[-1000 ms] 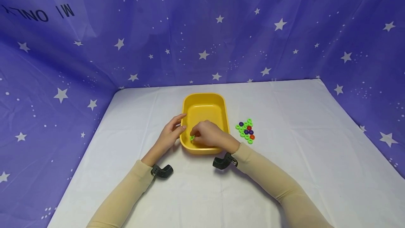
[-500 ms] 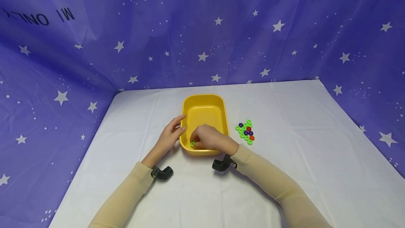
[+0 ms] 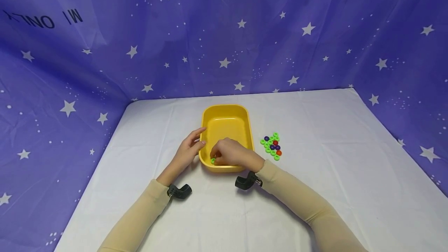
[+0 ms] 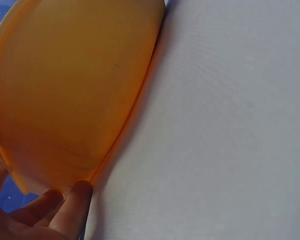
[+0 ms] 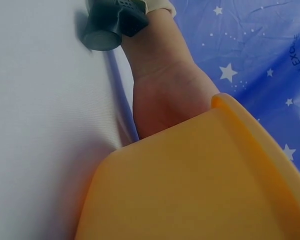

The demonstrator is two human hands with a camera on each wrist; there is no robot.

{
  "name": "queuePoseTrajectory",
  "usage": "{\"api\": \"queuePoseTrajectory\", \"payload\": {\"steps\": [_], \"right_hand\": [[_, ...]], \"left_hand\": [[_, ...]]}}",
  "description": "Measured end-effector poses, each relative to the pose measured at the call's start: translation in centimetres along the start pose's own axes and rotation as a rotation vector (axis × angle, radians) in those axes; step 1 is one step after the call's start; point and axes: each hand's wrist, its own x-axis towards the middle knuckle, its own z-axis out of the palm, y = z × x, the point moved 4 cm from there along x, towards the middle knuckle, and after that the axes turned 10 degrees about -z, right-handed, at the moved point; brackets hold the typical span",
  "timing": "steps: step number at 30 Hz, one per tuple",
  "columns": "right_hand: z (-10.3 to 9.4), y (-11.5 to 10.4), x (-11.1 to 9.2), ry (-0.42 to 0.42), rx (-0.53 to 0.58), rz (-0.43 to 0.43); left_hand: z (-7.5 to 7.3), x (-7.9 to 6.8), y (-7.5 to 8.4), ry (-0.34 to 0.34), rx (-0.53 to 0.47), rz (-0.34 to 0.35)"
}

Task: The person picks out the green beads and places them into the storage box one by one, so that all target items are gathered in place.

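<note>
A green ring (image 3: 213,161) sits at the tips of the right fingers, inside the yellow tray (image 3: 224,169), low in the corner nearest the person and toward the left. The right hand (image 3: 231,151) reaches over the tray's right side, its fingers and thumb bent together; they seem to pinch the ring, though the pads are hidden, so how firmly cannot be told. Nor can I tell whether the ring touches the tray floor.

Left of those fingers, across the wall, the left hand (image 3: 189,147) holds the tray: thumb and forefinger lie apart with their tips on the rim, and in the left wrist view other fingers press the outer wall.

For such a small, smooth ring, a light pinch by its sides should serve better than a hard squeeze, which could make it spring away. Holding the fingertips low while placing it would limit bouncing, and lifting the wrist a little would spare knocking the rim. The left fingers are well placed to brace the tray against a nudge.

To the right of the right knuckles, outside the tray, loose green rings (image 3: 268,150) lie close together with purple beads (image 3: 272,147) and red and orange beads (image 3: 275,142). Beneath everything spreads a white cloth (image 3: 350,147); beyond the fingers hangs a starry curtain (image 3: 224,42).
</note>
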Motion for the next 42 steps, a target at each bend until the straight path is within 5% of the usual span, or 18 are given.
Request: {"api": "queuePoseTrajectory", "payload": {"steps": [13, 22, 30, 42], "right_hand": [[-3.3, 1.8, -1.4, 0.102, 0.026, 0.042], [-7.4, 5.1, -5.6, 0.314, 0.103, 0.045], [-9.6, 9.0, -9.8, 0.438, 0.057, 0.172], [-9.1, 14.0, -14.1, 0.421, 0.019, 0.338]], "left_hand": [[0.1, 0.2, -0.2, 0.013, 0.014, 0.011], [0.0, 0.0, 0.0, 0.013, 0.001, 0.014], [0.0, -0.1, 0.1, 0.017, 0.005, 0.01], [0.0, 0.0, 0.1, 0.025, 0.006, 0.015]]}}
